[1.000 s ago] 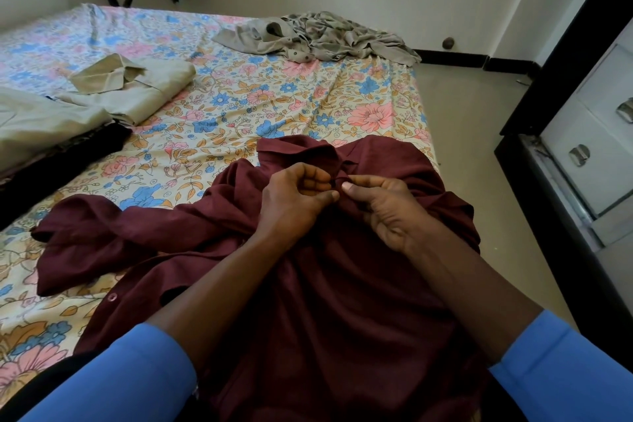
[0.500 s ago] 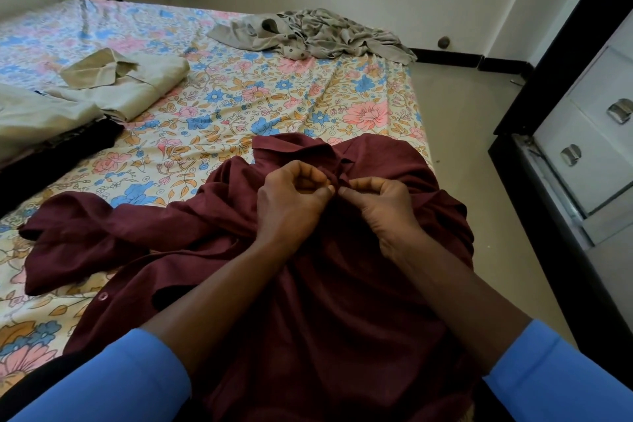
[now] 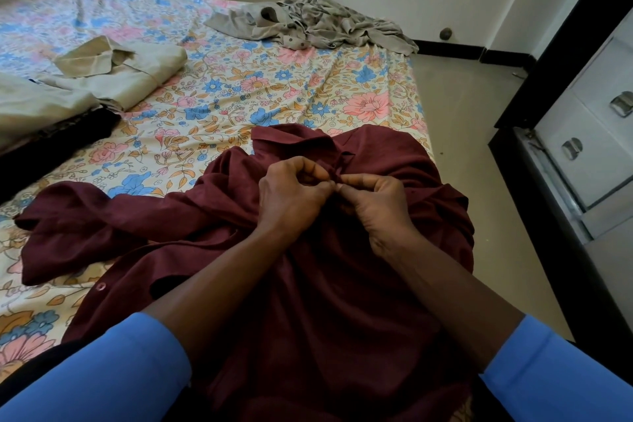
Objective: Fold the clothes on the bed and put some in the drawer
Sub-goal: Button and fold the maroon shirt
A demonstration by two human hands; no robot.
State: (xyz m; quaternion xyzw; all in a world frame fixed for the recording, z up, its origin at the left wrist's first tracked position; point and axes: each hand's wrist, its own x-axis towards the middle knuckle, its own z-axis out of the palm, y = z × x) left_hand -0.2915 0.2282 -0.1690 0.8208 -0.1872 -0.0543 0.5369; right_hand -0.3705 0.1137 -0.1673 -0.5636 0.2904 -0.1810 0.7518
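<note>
A maroon shirt [image 3: 325,301] lies spread across the near end of the bed [image 3: 239,96], its collar [image 3: 291,137] pointing away from the person and one sleeve [image 3: 85,216] trailing out to the left over the floral sheet; the lower part of the shirt drapes toward the camera between two blue-sleeved forearms. The left hand [image 3: 291,195] and the right hand [image 3: 376,209] meet just below the collar, thumbs and fingertips touching; the left fingers [image 3: 308,168] are curled and pinch a small fold of the maroon cloth, and the right fingers [image 3: 363,178] are curled the same way, pinching the cloth from the other side; it may be a button at the placket that they hold, though the spot is too small to tell. A pale button [image 3: 101,286] shows on the shirt's left front edge.

Further up the bed on the left lies a folded beige shirt [image 3: 130,68], collar up; just beside it, at the frame's left edge, another beige garment [image 3: 34,106] rests on top of a dark garment [image 3: 51,144]. At the far right corner of the bed sits a crumpled grey-beige garment [image 3: 325,24], unfolded. To the right, across a strip of floor [image 3: 472,147], stands a drawer unit [image 3: 589,127] with pale fronts, a dark frame and metal handles [image 3: 571,148]; the drawer fronts in view sit closed.
</note>
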